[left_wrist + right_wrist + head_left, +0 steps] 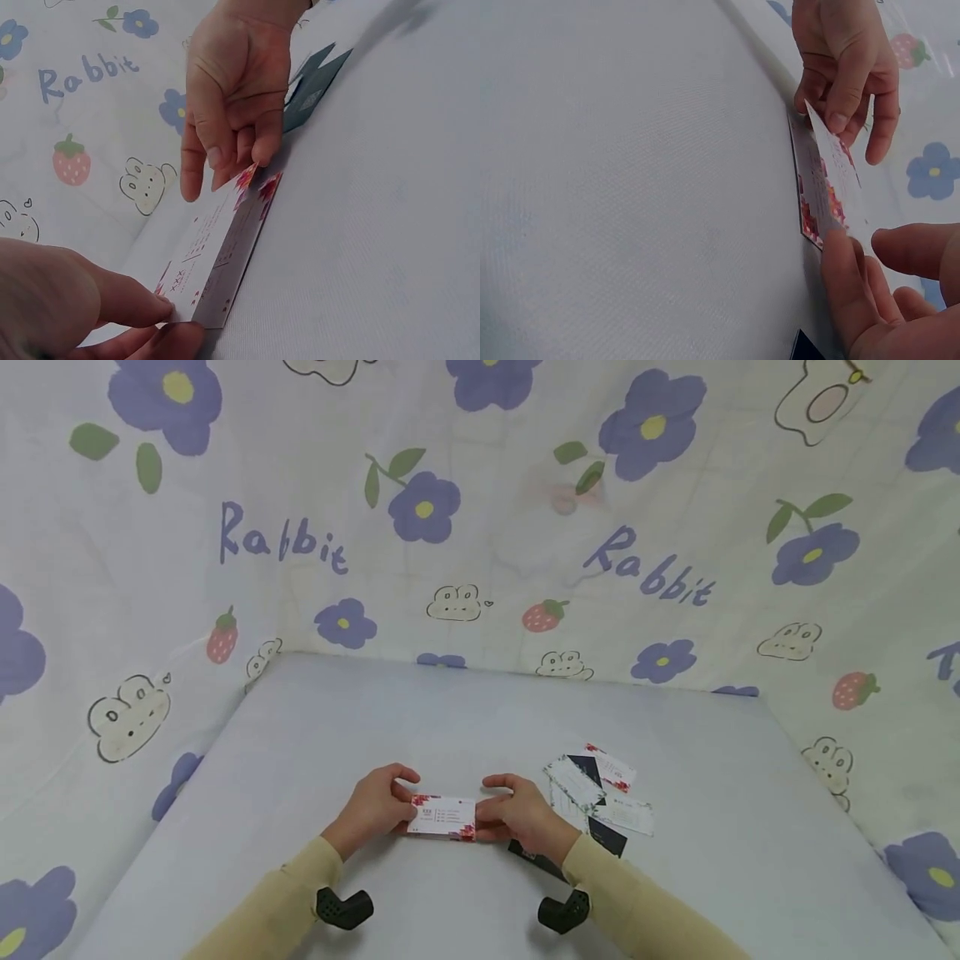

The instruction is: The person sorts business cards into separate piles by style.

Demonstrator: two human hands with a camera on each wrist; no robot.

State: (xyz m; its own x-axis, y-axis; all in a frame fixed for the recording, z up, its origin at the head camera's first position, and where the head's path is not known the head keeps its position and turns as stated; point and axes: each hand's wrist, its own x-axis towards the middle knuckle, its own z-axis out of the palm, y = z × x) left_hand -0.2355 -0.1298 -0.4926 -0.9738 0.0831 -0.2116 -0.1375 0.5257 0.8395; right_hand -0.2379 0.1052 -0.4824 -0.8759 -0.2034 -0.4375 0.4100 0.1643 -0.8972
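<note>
Business card (444, 823): likely light, stiff; take by short edges. Left hand (380, 802) pinches one end; right hand (529, 815) touches the other, grip indeterminate.

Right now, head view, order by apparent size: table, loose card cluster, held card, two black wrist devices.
1. Table
2. Loose card cluster
3. Held card
4. Left black wrist device and right black wrist device: too alike to rank
</note>
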